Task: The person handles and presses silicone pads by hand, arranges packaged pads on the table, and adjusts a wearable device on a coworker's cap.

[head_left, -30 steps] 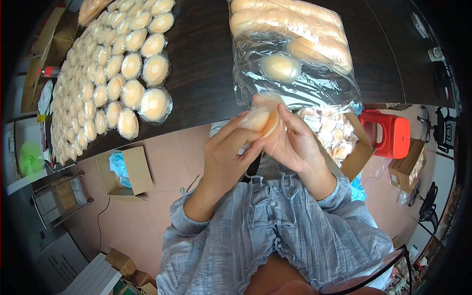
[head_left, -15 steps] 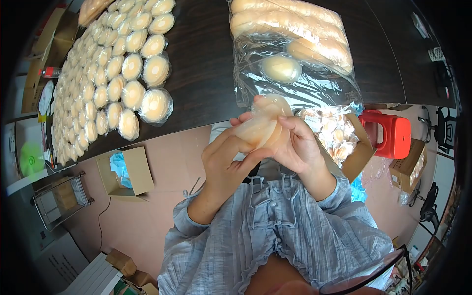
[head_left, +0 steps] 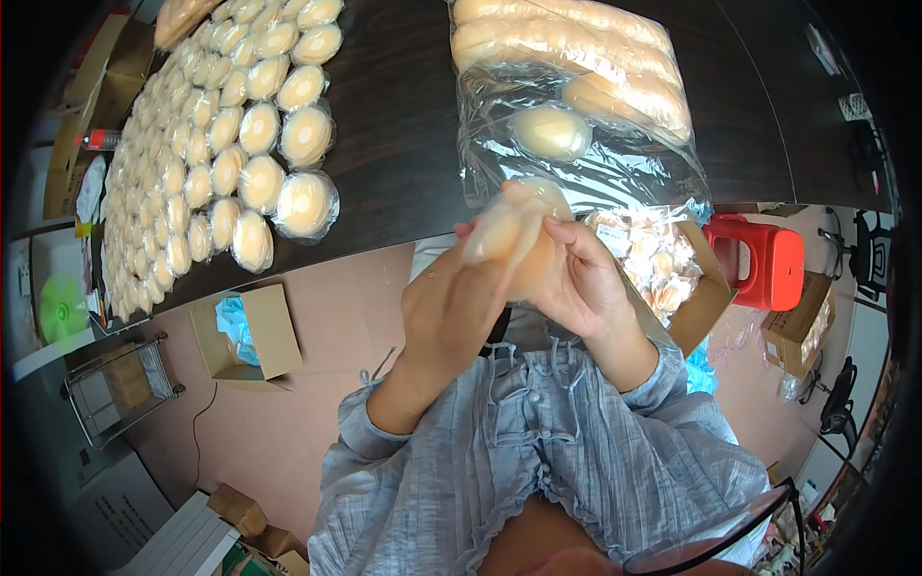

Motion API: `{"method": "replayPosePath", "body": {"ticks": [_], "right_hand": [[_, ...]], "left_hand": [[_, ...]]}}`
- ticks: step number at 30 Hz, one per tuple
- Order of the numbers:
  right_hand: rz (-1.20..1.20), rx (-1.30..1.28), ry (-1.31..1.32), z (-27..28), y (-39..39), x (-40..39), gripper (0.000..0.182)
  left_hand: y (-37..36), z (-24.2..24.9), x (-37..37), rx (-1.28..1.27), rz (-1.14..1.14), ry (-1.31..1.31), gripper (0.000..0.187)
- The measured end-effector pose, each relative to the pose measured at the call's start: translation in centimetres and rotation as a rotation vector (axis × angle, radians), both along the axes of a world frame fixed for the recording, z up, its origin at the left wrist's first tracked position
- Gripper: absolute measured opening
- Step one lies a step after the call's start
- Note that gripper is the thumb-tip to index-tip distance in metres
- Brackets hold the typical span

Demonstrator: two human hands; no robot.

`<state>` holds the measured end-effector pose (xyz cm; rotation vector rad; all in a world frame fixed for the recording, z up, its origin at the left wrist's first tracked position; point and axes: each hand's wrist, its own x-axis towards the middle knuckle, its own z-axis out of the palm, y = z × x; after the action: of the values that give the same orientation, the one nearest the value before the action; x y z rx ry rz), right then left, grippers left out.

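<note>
Both my hands are together in front of my chest, by the table's front edge, around several thin, skin-coloured translucent pads (head_left: 523,235). My left hand (head_left: 447,302) is on their left side, its fingers behind and partly hidden by the pads. My right hand (head_left: 591,288) grips them from the right, thumb on top. Just beyond, a single beige oval pad (head_left: 551,132) lies on a clear plastic bag (head_left: 615,168) that holds rows of stacked beige pads (head_left: 567,43).
Many wrapped oval pads (head_left: 305,204) cover the left of the dark table (head_left: 394,125). Below its right edge stand a carton of small wrapped packets (head_left: 658,259) and a red container (head_left: 773,264). An open carton (head_left: 274,336) sits on the floor at left.
My left hand has turned and shifted slightly, its fingers now more behind the pads. The pads look more upright and folded. My right hand has barely moved.
</note>
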<state>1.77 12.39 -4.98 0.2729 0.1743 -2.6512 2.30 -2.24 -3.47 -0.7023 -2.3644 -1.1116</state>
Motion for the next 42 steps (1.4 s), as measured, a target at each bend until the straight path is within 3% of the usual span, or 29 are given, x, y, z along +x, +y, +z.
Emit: {"method": "replayPosePath", "body": {"ticks": [3,7,12,17,22,27,33,37,39,40,42], "right_hand": [[-0.008,0.003,0.031,0.0,0.0,-0.1,0.046],[0.000,-0.032,0.047,-0.5,0.3,0.1,0.045],[0.013,-0.074,0.038,-1.2,0.4,0.0,0.045],[-0.047,0.003,-0.062,0.0,-0.1,0.2,0.046],[-0.031,0.057,0.093,0.0,-0.7,0.5,0.049],[-0.016,0.210,0.057,0.6,-0.6,0.9,0.050],[0.004,0.284,0.143,0.9,-0.7,1.1,0.042],[-0.030,0.400,0.146,1.9,0.3,0.2,0.043],[-0.021,0.402,0.162,2.0,0.8,-0.5,0.044],[-0.011,0.413,0.170,2.0,1.1,-0.9,0.046],[0.010,0.435,0.173,2.0,1.8,-1.4,0.048]], "left_hand": [[0.2,-0.1,-0.4,-0.071,-0.046,0.086,0.026],[-0.7,0.4,-0.2,-0.161,-0.171,-0.078,0.027],[-0.5,0.9,0.0,-0.151,-0.181,-0.091,0.026],[-0.2,0.1,0.0,-0.078,0.101,0.111,0.031],[1.0,-1.2,-0.2,-0.142,0.033,0.229,0.029],[1.3,0.1,0.1,-0.099,-0.042,0.048,0.026],[0.1,0.1,-0.7,-0.267,0.027,0.133,0.026],[-1.2,2.1,-2.6,-0.095,-0.189,-0.153,0.026],[-2.5,4.7,-4.2,0.079,-0.138,-0.586,0.027],[-3.2,3.7,-6.5,0.151,-0.184,-0.369,0.039],[-2.8,5.6,-11.9,0.367,-0.074,-0.340,0.052]]}}
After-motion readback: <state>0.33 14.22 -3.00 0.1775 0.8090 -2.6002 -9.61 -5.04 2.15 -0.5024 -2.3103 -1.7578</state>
